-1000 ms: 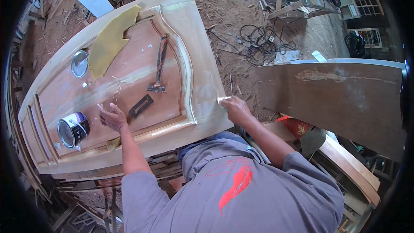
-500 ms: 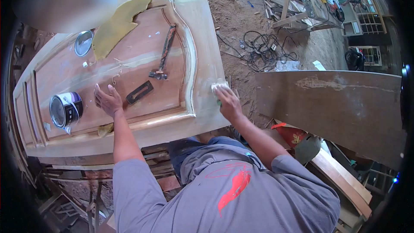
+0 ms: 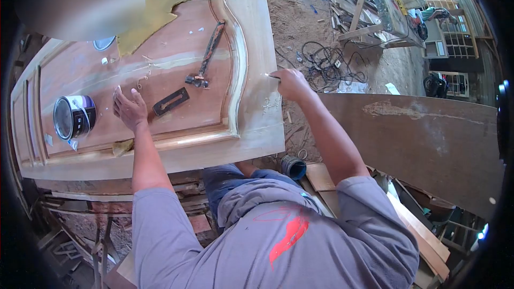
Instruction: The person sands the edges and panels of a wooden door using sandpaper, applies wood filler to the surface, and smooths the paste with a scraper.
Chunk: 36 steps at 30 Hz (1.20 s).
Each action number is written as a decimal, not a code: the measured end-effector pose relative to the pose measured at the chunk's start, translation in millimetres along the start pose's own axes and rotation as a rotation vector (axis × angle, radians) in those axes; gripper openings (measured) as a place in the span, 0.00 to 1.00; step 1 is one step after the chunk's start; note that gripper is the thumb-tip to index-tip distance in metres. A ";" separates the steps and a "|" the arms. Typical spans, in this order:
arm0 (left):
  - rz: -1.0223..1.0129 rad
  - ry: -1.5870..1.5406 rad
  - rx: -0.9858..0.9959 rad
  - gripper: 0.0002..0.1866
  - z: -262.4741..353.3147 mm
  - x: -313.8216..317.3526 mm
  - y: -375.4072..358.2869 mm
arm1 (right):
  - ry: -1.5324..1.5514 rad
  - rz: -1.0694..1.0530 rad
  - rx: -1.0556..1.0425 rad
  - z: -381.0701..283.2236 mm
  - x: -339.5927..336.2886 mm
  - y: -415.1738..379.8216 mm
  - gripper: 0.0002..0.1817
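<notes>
My left hand (image 3: pixel 130 109) is open over the wooden door panel (image 3: pixel 257 120), palm sideways, with fingers apart and nothing in it. To its left lies a dark paint can (image 3: pixel 85 115) on its side. A flat black slotted block (image 3: pixel 171 101) and a hammer (image 3: pixel 208 56) lie to its right. At the panel's right border, my right hand (image 3: pixel 293 85) is closed, with a small dark thing showing at its fingertips beside a whitish spot. What it grips is mostly hidden. Pale smears (image 3: pixel 271 104) mark the wood below that hand.
A torn yellowish sheet (image 3: pixel 155 18) lies across the panel's far side. Tangled black cables (image 3: pixel 326 64) lie on the dirt floor. A large brown board (image 3: pixel 412 134) stands at the right. An open tin (image 3: pixel 293 167) sits below the panel's near edge, with wood planks (image 3: pixel 420 230) further right.
My right hand has moved farther up the panel's border, and the pale item under it no longer shows. My left hand stays open in about the same place. A tin has come into view.
</notes>
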<state>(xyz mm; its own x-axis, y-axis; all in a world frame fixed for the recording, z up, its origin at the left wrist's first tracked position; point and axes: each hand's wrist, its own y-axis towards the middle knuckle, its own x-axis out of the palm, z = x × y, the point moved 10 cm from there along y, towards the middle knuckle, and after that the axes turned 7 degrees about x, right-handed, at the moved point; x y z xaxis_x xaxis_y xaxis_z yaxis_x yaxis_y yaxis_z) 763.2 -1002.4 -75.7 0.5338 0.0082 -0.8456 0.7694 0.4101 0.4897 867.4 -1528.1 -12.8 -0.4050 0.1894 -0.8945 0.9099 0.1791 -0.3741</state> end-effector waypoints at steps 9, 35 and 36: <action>-0.015 0.029 -0.020 0.31 -0.4 -0.2 -0.5 | -0.017 -0.135 -0.107 -0.6 79.8 -99.2 0.26; -0.046 0.000 -0.008 0.31 -0.4 2.2 -1.2 | 0.127 -0.172 0.071 14.3 75.8 -168.5 0.26; -0.045 0.003 -0.010 0.31 -0.2 2.0 -0.5 | 0.155 -0.125 0.048 14.6 69.9 -171.8 0.25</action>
<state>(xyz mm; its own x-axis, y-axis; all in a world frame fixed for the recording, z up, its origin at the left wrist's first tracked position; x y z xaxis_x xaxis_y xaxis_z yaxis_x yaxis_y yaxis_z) 763.8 -1002.4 -77.7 0.4980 -0.0075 -0.8671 0.7890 0.4189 0.4495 684.1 -1559.7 -14.7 -0.5204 0.3156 -0.7935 0.8536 0.1648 -0.4942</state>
